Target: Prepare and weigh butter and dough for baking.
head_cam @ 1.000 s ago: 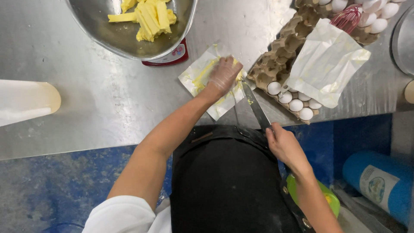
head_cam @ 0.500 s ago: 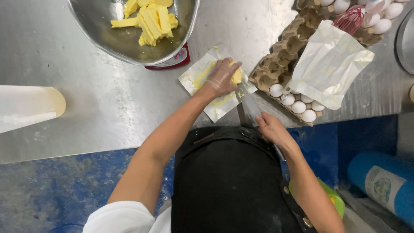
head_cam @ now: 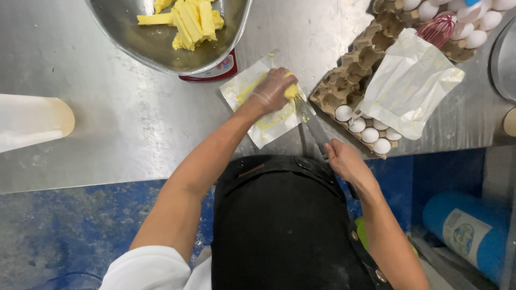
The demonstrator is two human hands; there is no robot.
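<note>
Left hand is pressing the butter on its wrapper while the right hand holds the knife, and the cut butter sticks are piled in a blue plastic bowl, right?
Not quite. In the head view the cut butter sticks lie in a metal bowl, not a blue plastic one. The rest holds: the left hand presses the butter on its wrapper, and the right hand holds the knife.

Brushed steel table (head_cam: 123, 118), glossy metal bowl (head_cam: 161, 48), (greasy) paper wrapper (head_cam: 258, 126)
</note>
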